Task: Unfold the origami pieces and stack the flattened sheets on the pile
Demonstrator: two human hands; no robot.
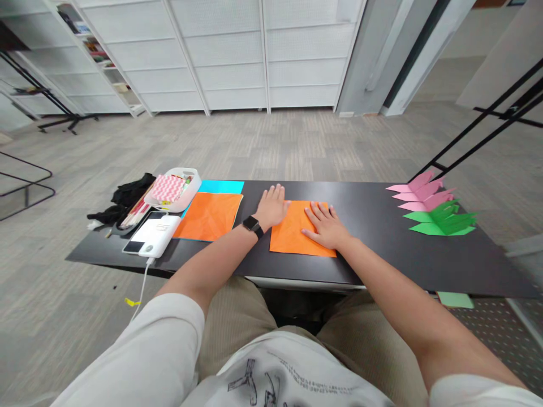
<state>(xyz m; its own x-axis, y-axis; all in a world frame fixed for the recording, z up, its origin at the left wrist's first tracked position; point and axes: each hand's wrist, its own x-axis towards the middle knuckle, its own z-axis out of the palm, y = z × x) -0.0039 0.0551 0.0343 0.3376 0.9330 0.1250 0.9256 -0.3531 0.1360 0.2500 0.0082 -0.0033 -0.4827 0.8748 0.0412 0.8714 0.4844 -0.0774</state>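
Orange square paper sheet (294, 236): left hand (272, 210) flat by left edge, right hand (328, 227) spread on top. Lopsided push could crease it tbh.

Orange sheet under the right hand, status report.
Right hand flat on orange sheet. Left hand at its far left corner. Second orange sheet off left, seemingly out of the way.

The left arm (216, 263) and right arm (390, 282) stretch forward, left fingers (277, 193) extended, right fingers (314, 218) spread, palm-down.
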